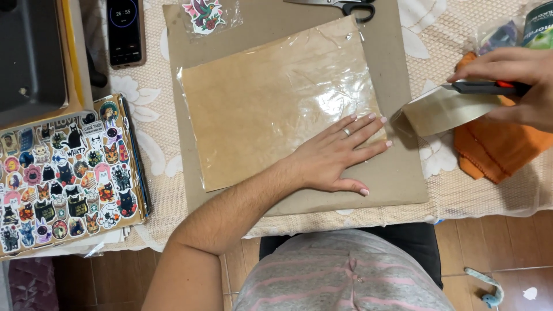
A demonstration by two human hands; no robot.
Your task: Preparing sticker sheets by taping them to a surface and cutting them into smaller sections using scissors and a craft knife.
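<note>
My left hand (pixel 337 154) lies flat, fingers spread, on the lower right corner of a brown cardboard sheet covered in clear film (pixel 271 98). That sheet rests on a larger brown cardboard base (pixel 403 178). My right hand (pixel 512 80) grips a tape dispenser with a dark handle and a red part (pixel 484 87) at the right. A strip of clear brownish tape (pixel 443 109) stretches from the dispenser toward the sheet's right edge, close to my left fingertips.
A sticker sheet of cartoon cats (pixel 63 173) lies at the left. A phone (pixel 125 31) showing a timer sits at the top left, with scissors (pixel 345 6) and a bird sticker (pixel 203 14) at the top. An orange cloth (pixel 495 150) lies under my right hand on a lace tablecloth (pixel 155 144).
</note>
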